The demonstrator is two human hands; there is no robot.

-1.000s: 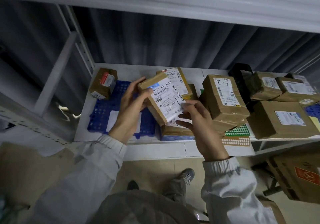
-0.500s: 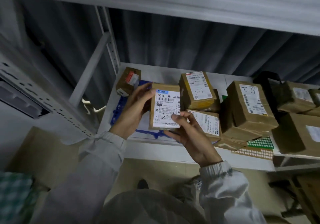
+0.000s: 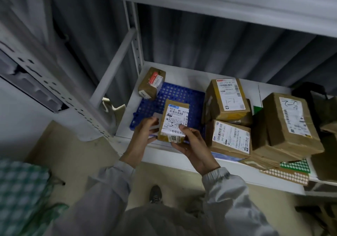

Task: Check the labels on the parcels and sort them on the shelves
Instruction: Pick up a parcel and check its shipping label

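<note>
A small brown parcel (image 3: 176,119) with a white label reading "501E" lies over the blue perforated mat (image 3: 175,97) near the front of the white shelf (image 3: 228,172). My left hand (image 3: 145,135) grips its left edge. My right hand (image 3: 191,144) holds its lower right corner, thumb on the label. To the right stand stacked brown parcels: one labelled on top (image 3: 228,97), one below it (image 3: 230,138), and a larger one (image 3: 291,122). A small box with a red-and-white label (image 3: 152,82) sits at the mat's back left corner.
A white shelf upright (image 3: 134,40) and diagonal brace (image 3: 114,68) bound the left side. An upper shelf board (image 3: 218,2) overhangs. Green (image 3: 295,165) and orange dotted mats (image 3: 286,176) lie under the right-hand parcels. A checked bag (image 3: 20,195) rests on the floor at left.
The parcel came down from a tilted, raised pose in front of me to the blue mat at the shelf's front. Both hands lowered with it and kept their hold.
</note>
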